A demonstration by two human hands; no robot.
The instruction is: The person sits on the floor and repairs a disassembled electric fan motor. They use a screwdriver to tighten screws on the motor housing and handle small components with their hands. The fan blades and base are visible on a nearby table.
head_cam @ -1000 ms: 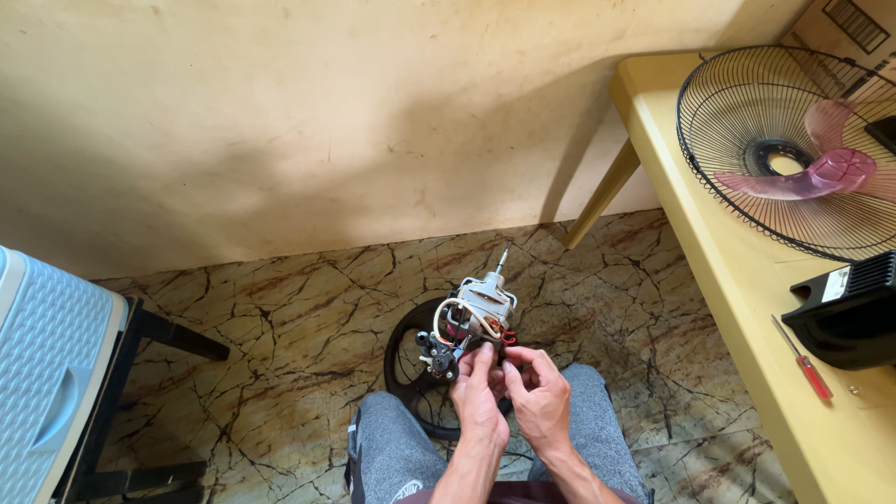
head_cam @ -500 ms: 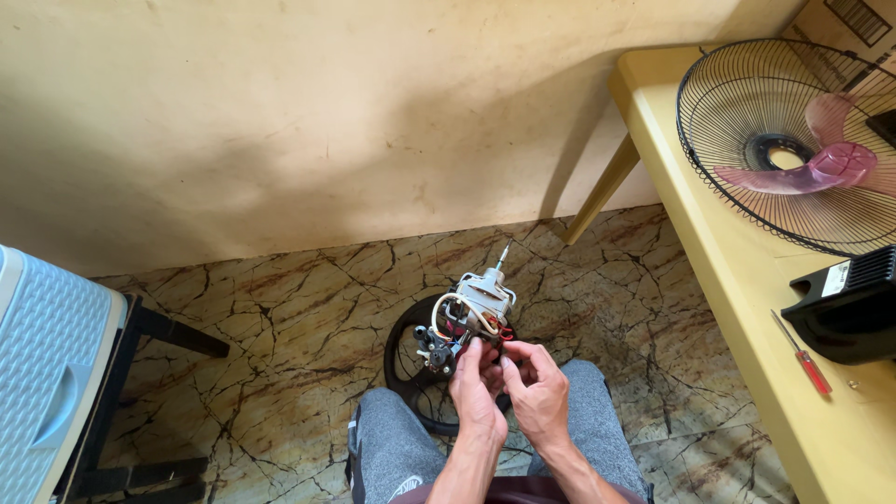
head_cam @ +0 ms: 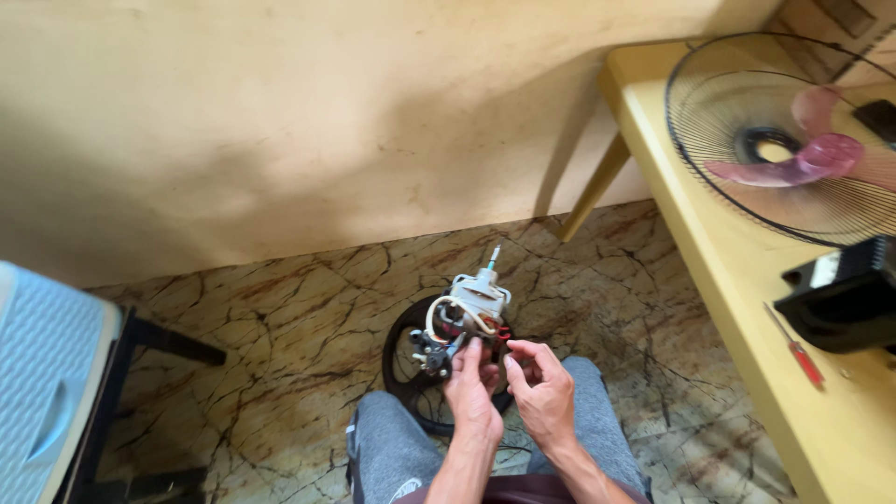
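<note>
Fan motor held over my knees

Marbled floor tiles [head_cam: 280, 317], brown-veined, run under me to a plain cream wall [head_cam: 280, 121]. My left hand [head_cam: 472, 392] is closed around the lower part of the fan motor [head_cam: 471, 313], a pale housing with white and red wires and a thin shaft pointing up. My right hand [head_cam: 543, 392] sits just beside it, fingers curled loosely, thumb and forefinger near the red wires; whether they pinch anything I cannot tell. A black round fan grille [head_cam: 403, 373] lies on the floor below. To my right, a yellow table [head_cam: 747, 308] carries a wire guard with pink blades [head_cam: 803, 154], a black casing [head_cam: 845, 294] and a red screwdriver [head_cam: 795, 347].
</note>
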